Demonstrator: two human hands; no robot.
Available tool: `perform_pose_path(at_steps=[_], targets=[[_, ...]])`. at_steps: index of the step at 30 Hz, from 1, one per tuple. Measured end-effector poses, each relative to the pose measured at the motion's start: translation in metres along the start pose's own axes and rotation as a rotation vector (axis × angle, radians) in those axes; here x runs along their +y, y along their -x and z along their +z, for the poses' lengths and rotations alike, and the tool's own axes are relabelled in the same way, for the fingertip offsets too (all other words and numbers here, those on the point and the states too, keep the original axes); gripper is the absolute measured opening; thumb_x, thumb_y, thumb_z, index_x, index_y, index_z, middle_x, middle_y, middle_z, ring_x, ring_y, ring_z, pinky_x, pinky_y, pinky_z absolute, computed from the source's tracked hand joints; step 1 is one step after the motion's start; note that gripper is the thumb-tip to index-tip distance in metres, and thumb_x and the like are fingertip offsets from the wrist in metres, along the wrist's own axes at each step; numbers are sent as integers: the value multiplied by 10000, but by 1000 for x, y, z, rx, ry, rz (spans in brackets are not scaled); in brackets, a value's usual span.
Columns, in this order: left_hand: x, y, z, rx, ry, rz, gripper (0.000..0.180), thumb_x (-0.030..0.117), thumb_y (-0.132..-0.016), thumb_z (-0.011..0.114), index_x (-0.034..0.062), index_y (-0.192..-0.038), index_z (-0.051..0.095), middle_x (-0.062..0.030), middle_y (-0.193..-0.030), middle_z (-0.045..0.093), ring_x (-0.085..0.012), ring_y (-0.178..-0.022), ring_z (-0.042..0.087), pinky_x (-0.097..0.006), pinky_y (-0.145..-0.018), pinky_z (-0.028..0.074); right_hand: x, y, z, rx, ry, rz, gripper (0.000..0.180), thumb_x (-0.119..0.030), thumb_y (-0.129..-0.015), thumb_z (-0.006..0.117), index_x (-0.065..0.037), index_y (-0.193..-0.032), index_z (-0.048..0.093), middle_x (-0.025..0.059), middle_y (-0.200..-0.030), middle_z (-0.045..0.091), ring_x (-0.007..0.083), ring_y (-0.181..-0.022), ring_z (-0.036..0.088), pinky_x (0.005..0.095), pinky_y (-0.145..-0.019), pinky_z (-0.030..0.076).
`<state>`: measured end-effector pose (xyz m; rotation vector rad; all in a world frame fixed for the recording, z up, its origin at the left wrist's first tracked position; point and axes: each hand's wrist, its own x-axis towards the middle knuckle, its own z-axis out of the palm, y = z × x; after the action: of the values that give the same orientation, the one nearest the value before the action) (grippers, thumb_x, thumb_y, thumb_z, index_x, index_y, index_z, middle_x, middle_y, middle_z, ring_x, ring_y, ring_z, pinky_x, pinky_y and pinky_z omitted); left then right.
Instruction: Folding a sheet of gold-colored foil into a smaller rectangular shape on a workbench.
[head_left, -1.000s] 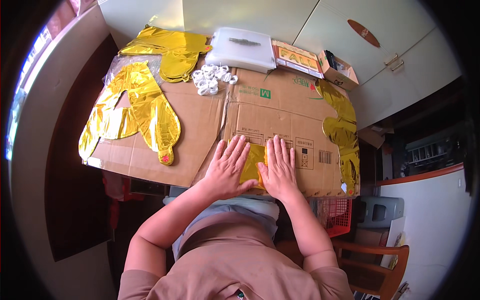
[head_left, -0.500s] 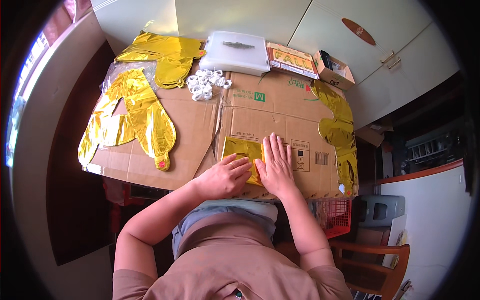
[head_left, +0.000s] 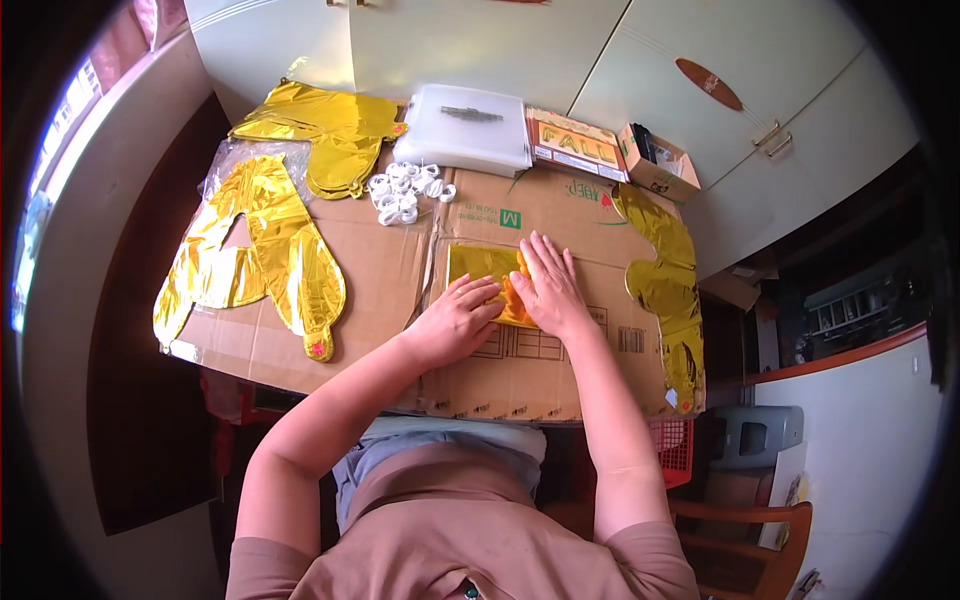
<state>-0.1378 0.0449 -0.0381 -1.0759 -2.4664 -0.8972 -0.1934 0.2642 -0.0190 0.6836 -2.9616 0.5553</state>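
A folded gold foil balloon [head_left: 482,268] lies flat on a sheet of brown cardboard [head_left: 400,300] that covers the table. My right hand [head_left: 549,288] presses down on its right part with the fingers spread and pointing away from me. My left hand [head_left: 458,318] rests on the balloon's near edge with the fingers curled, touching the right hand. Neither hand lifts anything.
A large gold foil balloon [head_left: 255,255] lies at the left, another [head_left: 335,135] at the back left, a third [head_left: 668,285] along the right edge. White plastic rings [head_left: 405,190], a white lidded box [head_left: 468,128], a flat printed packet [head_left: 575,145] and a small open carton [head_left: 658,160] sit at the back.
Both hands have slid away from me across the cardboard, and more of the folded gold balloon shows to their left. The left hand has gone from spread flat to curled.
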Motion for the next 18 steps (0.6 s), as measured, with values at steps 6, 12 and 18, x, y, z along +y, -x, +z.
perform_pose_path(at_steps=[6, 12, 18], targets=[[-1, 4, -6, -1, 116, -32, 338, 131, -857, 692, 24, -1176, 675, -184, -1316, 597, -350, -1302, 534, -517, -1146, 377, -12, 21, -2, -37, 81, -97, 784, -530, -995, 477, -32, -1565, 275, 227, -1635, 232, 361, -1524, 212, 540, -1236, 112], [1, -12, -22, -62, 405, -287, 287, 91, -848, 681, 2, -1122, 677, -193, -1146, 664, -367, -1151, 620, -451, -1054, 462, -6, 26, 13, -8, 171, -91, 838, -561, -976, 491, -43, -1582, 233, 227, -1642, 205, 368, -1534, 180, 557, -1231, 100], [-1, -33, 12, 5, -235, -200, 540, 341, -980, 542, 0, -1398, 513, -184, -1467, 494, -340, -1421, 398, -498, -1187, 275, -12, 23, 9, -73, 193, -49, 874, -554, -950, 527, -53, -1592, 211, 227, -1649, 186, 370, -1539, 165, 562, -1233, 95]])
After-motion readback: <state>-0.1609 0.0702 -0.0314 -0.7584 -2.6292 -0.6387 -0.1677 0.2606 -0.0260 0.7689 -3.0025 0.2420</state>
